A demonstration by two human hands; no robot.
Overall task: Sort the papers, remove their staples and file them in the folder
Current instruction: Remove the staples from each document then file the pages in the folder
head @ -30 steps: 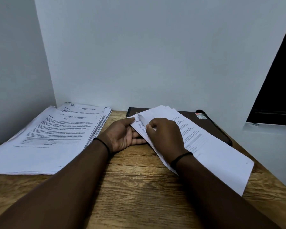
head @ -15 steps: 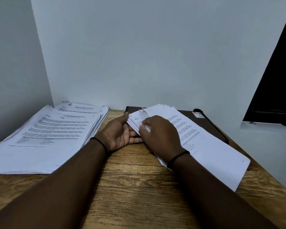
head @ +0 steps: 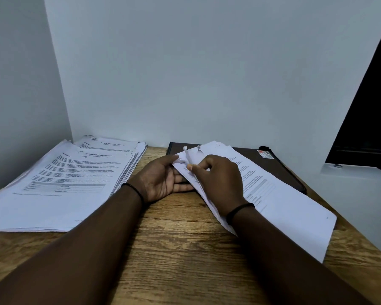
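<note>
- Nearest, the wooden table (head: 174,249) carries everything.
- At center, the left hand (head: 163,179) cradles the stapled set (head: 273,194) from below, thumb on its corner; the right hand (head: 218,183) pinches that torn top corner, apparently working a staple loose.
- At 9 o'clock, a thick paper stack (head: 64,177) waits, likely unprocessed.
- At 1 o'clock, the dark folder (head: 284,170) lies closed under the set; filing looks unstarted.

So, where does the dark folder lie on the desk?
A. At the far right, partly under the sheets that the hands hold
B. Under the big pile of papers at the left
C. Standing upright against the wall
A: the dark folder lies flat at the desk's far right, partly covered by the sheets.
</note>
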